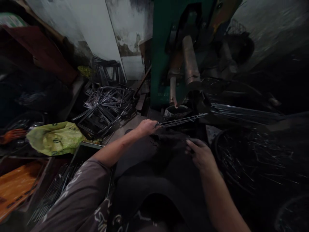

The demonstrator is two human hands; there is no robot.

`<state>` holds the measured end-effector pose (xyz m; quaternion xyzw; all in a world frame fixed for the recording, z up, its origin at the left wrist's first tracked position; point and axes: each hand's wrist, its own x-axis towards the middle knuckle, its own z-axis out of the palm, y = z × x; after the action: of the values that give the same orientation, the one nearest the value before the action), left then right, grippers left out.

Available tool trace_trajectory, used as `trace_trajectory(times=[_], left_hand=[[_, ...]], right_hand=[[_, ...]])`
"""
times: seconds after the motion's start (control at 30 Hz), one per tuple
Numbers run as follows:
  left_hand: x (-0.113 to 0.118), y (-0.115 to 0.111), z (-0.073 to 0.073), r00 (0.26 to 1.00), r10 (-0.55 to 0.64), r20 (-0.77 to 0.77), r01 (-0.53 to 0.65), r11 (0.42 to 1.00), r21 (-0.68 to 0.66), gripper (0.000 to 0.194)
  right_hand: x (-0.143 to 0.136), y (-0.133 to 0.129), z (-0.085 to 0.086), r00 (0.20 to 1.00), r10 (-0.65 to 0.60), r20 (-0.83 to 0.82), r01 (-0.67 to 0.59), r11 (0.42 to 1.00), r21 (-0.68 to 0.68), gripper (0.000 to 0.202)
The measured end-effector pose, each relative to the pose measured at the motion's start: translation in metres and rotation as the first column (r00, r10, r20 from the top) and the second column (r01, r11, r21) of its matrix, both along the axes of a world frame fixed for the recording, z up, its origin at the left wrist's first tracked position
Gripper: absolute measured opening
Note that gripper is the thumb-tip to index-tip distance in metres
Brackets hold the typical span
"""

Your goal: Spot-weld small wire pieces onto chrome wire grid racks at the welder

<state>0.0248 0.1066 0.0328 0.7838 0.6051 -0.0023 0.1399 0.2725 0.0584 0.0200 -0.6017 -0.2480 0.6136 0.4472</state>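
Note:
My left hand (147,127) is closed around the near end of a narrow wire frame (181,122), which reaches out to the right below the copper electrodes. Lower and to the right, above my dark lap, my right hand (200,152) has its thumb and fingers drawn together. Whatever may be between them is too dark to make out. The green machine (159,58) stands ahead, with a thick copper arm (190,59) and a thinner copper electrode (173,90) pointing down. Under that tip, a rounded, cup-like piece (178,111) sits just beyond the wire frame.
Bent wire frames (106,103) lie heaped at the left, near a yellow bag (56,138) and an orange crate (19,187). To the right, long thin rods (241,112) lie beside a dark round tub (218,141) holding small wire pieces.

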Motion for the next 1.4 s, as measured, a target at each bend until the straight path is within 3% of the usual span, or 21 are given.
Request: trace_trajectory(times=[0.17,0.33,0.47,0.63,1.03,1.4], left_hand=[[0.01,0.005,0.006,0.997,0.037,0.063,-0.038,0.999,0.016,0.041],[0.012,0.008,0.006,0.995,0.023,0.097,-0.029,0.998,0.054,0.041],[0.013,0.011,0.001,0.993,0.004,0.114,-0.011,0.998,0.063,0.04],[0.015,0.015,-0.004,0.988,0.02,0.153,-0.033,0.996,0.08,0.039],[0.022,0.031,-0.001,0.98,0.046,0.196,-0.057,0.997,0.053,0.039],[0.032,0.051,0.004,0.977,0.071,0.201,-0.08,0.996,0.036,0.038]], right_hand=[[-0.066,0.04,0.002,0.985,-0.049,-0.163,0.067,0.992,0.106,0.048],[-0.093,0.052,-0.008,0.986,-0.103,-0.135,0.138,0.949,0.282,0.046],[-0.097,0.052,-0.016,0.988,-0.128,-0.09,0.153,0.908,0.391,0.042],[-0.097,0.054,-0.023,0.987,-0.15,-0.063,0.163,0.894,0.418,0.043],[-0.092,0.071,-0.029,0.975,-0.212,0.067,0.152,0.854,0.498,0.04],[-0.086,0.094,-0.033,0.965,-0.252,0.072,0.17,0.81,0.561,0.034]])
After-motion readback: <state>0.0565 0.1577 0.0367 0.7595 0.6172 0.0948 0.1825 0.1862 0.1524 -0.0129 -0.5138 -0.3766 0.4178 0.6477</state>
